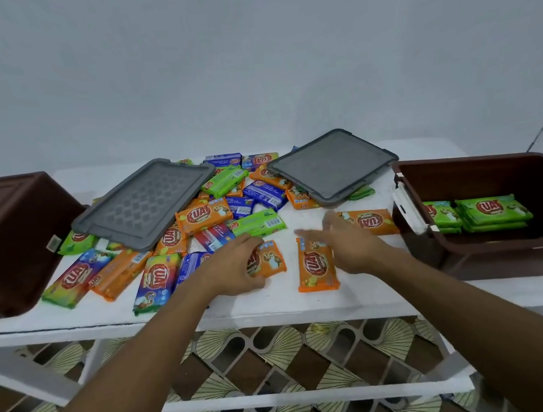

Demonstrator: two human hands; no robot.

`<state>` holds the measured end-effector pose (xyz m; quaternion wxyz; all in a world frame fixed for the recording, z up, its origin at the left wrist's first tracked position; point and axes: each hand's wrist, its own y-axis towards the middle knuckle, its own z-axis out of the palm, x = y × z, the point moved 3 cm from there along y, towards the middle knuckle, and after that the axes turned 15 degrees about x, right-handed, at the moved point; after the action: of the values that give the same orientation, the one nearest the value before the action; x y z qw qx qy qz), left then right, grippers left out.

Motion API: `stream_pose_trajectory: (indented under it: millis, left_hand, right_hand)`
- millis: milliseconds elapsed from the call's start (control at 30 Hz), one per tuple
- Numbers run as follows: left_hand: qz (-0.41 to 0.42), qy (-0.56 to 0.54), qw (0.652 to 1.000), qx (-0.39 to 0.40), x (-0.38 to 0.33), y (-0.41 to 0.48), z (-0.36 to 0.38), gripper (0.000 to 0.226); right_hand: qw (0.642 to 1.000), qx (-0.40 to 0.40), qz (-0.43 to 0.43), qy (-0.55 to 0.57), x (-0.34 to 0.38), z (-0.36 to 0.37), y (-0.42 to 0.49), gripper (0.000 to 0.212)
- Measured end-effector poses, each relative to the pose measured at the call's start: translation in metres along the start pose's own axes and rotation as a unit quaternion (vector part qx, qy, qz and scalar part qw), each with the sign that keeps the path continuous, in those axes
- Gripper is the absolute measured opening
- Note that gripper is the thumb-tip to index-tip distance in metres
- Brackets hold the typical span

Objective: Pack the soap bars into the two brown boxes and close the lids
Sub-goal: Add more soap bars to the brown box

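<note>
Orange soap bar (270, 259) near front of bench (259, 311), gripped at its left end by left hand (233, 266), fingers above, thumb below. Second orange bar (315, 264) flat just to the right, long axis pointing away from the person, touching or just beside right hand (347, 240): fingers straight, holding nothing, slightly blurred. Open brown box (511, 253) further right, nearer the right hand, green bars (491, 211) stacked inside. Other brown box (2, 241) tipped over, far left. Loose pile (205, 214) and 2 grey lids (145, 201) behind.
</note>
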<state>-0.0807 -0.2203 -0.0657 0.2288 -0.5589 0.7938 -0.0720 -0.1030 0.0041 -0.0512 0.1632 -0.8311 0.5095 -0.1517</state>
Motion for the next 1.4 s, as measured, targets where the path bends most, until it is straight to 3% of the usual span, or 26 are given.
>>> stream_pose_trajectory:
  millis: [100,200,367,500,700,800,900,1000,1133,1300,1400]
  left_hand:
    - [-0.010,0.001,1.000,0.000,0.001,0.000,0.000,0.087]
    - [-0.015,0.010,1.000,-0.002,-0.001,0.002,-0.001,0.089]
    - [-0.042,-0.031,0.998,-0.024,-0.008,0.003,-0.009,0.088]
    - [-0.024,-0.084,0.995,-0.039,-0.023,0.009,-0.026,0.064]
    - [0.083,-0.107,0.988,-0.074,-0.073,0.027,-0.060,0.026]
    - [0.120,-0.107,0.977,-0.137,-0.104,0.039,-0.078,0.030]
    - [0.144,-0.091,0.964,-0.203,-0.138,0.057,-0.091,0.030]
    - [0.156,-0.092,0.957,-0.228,-0.175,0.070,-0.105,0.026]
    - [0.225,-0.098,0.952,-0.184,-0.228,0.089,-0.121,0.015]
    - [0.235,0.011,0.968,-0.090,-0.304,0.124,-0.113,0.024]
    - [0.227,-0.001,0.974,0.025,-0.332,0.149,-0.085,0.020]
  right_hand:
    - [0.984,0.080,-0.053,-0.148,0.003,-0.003,-0.002,0.081]
    - [0.975,0.079,-0.078,-0.193,0.006,-0.016,0.002,0.072]
    - [0.981,0.121,-0.066,-0.139,0.001,-0.031,-0.004,0.076]
    - [0.984,0.044,-0.095,-0.144,-0.013,-0.054,-0.020,0.067]
    - [0.986,-0.052,-0.144,0.060,-0.079,-0.100,-0.070,0.030]
    - [0.976,-0.095,-0.144,0.131,-0.121,-0.115,-0.093,0.015]
    - [0.961,-0.117,-0.131,0.212,-0.174,-0.114,-0.111,0.020]
    - [0.952,-0.089,-0.102,0.273,-0.222,-0.103,-0.125,0.032]
    - [0.986,-0.020,-0.058,0.157,-0.263,-0.086,-0.135,0.029]
    - [0.992,0.084,-0.021,0.087,-0.300,-0.058,-0.138,0.032]
    - [0.990,0.134,-0.007,0.035,-0.305,-0.038,-0.133,0.041]
